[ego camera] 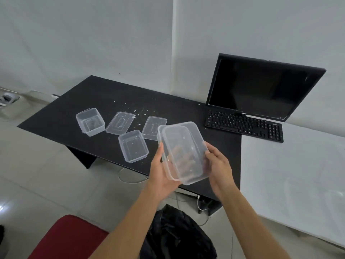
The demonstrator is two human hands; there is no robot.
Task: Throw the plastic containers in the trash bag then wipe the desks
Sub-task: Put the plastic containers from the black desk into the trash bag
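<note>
Left grip (162,174): curled under the near left corner of the held containers (183,152), thumb on the rim; clamped on them.
Right grip (218,165): fingers wrapped round the right long side, visible through the clear wall; clamped as well.
Held containers: apparently two tubs, one nested in the other, tilted, lifted over the front edge of the black desk (93,94).
Trash bag (173,234): on the floor, below the forearms; black, thin, crumpled, glossy film; mouth not clearly seen.
Step in hand, by judgement: bringing the stack down to the bag. Better to keep both tubs nested, to lower close over the opening, then to let go; possibly to free one grip first for spreading the mouth.
Material: thin transparent plastic, rounded corners, rolled rim; likely light, springy and slippery, so only gentle squeeze.
Left on desk: far tub (90,122) and near tub (133,146), deep; left flat piece (120,122) and right flat piece (154,128), perhaps lids.
Crumbs (138,111): pale specks behind the tubs, work for wiping later.
Beside: monitor (261,86), keyboard (244,126), white desk (298,174).
</note>
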